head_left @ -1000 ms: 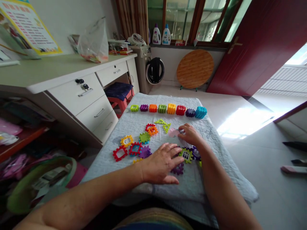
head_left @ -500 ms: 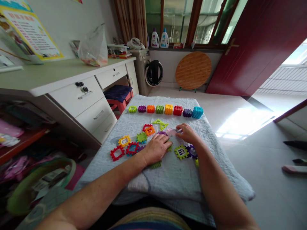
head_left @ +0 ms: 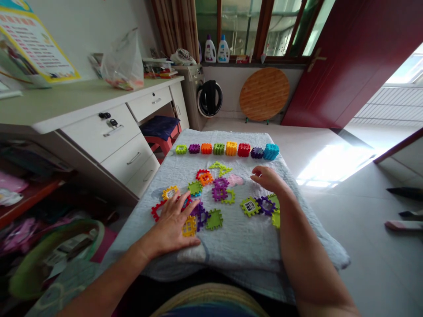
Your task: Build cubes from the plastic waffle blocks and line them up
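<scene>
My left hand point(head_left: 172, 222) lies with spread fingers over the left group of flat toothed pieces, touching a yellow window piece point(head_left: 189, 226) and partly covering a red frame point(head_left: 157, 210). Just right of it are a dark purple piece point(head_left: 201, 216) and a green square point(head_left: 215, 219). My right hand point(head_left: 266, 177) hovers at the right with bent fingers and nothing visible in them. Below it lie a green window piece point(head_left: 250, 207) and a purple ring piece point(head_left: 266, 205). Purple pieces point(head_left: 220, 189) and a light green triangle point(head_left: 220, 168) sit mid-table.
Several assembled blocks, among them a yellow one point(head_left: 231, 148) and a blue one point(head_left: 271, 152), form a row along the far part of the cloth-covered table point(head_left: 238, 246). A white desk point(head_left: 99, 105) stands left, with a stool point(head_left: 160, 127) beside it.
My left hand has moved left and nearer, uncovering the purple pieces and green square. My right hand has shifted slightly right, off the pink patch on the cloth. The view has shifted slightly.
</scene>
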`<state>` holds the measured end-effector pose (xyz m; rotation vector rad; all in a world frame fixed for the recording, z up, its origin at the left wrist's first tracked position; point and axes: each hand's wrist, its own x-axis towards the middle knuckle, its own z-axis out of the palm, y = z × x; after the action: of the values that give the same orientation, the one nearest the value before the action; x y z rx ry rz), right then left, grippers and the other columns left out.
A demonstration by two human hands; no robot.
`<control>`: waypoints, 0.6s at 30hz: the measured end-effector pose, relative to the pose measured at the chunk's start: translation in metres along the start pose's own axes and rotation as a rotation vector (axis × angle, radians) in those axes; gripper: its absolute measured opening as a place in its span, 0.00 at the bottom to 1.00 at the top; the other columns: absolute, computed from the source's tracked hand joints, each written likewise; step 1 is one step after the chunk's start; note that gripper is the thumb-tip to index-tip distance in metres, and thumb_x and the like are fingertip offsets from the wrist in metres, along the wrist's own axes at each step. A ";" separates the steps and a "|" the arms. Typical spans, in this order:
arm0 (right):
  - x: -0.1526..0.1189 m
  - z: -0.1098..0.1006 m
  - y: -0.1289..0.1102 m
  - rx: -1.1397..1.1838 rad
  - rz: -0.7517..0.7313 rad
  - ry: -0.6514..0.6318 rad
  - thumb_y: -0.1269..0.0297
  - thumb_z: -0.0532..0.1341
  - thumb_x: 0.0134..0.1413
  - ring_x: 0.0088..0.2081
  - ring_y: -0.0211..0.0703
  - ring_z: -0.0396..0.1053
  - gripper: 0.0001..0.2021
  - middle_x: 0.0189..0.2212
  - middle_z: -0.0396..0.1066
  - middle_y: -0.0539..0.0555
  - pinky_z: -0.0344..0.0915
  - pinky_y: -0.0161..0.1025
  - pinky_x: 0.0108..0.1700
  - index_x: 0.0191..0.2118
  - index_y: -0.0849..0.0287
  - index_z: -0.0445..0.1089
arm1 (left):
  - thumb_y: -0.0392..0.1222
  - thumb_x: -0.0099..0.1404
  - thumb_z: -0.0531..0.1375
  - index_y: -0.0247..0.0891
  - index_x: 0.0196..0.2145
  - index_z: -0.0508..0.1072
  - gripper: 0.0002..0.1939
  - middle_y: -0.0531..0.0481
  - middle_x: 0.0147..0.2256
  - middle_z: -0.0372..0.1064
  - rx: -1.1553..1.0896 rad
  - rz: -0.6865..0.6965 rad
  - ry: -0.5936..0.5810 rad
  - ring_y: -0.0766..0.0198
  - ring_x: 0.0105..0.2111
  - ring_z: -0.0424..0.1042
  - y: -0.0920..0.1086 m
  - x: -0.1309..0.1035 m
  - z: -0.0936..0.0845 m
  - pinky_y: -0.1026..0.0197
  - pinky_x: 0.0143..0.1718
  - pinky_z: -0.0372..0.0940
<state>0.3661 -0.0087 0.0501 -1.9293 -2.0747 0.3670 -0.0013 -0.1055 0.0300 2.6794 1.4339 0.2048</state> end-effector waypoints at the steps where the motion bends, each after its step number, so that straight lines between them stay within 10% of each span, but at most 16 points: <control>1: 0.000 0.001 0.001 -0.009 0.011 -0.005 0.64 0.60 0.53 0.32 0.40 0.69 0.10 0.33 0.75 0.54 0.59 0.34 0.34 0.39 0.60 0.74 | 0.70 0.48 0.62 0.48 0.64 0.56 0.50 0.39 0.65 0.44 -0.003 -0.004 0.000 0.34 0.65 0.42 0.002 0.000 0.004 0.33 0.61 0.47; 13: 0.004 0.011 0.007 0.056 0.047 0.026 0.65 0.60 0.52 0.30 0.39 0.69 0.11 0.32 0.75 0.54 0.60 0.34 0.33 0.42 0.62 0.73 | 0.62 0.61 0.57 0.40 0.60 0.63 0.35 0.37 0.62 0.52 0.066 0.062 0.144 0.42 0.63 0.48 0.006 0.068 0.008 0.33 0.62 0.42; 18: 0.003 0.005 0.006 0.129 0.091 0.126 0.65 0.60 0.52 0.29 0.38 0.68 0.11 0.32 0.75 0.54 0.61 0.35 0.33 0.42 0.61 0.73 | 0.46 0.62 0.59 0.41 0.58 0.65 0.27 0.40 0.63 0.53 0.112 0.193 0.200 0.43 0.64 0.46 0.041 0.079 -0.012 0.32 0.63 0.33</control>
<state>0.3692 -0.0053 0.0430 -1.9229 -1.8432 0.3780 0.0736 -0.0625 0.0539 2.9642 1.2664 0.4315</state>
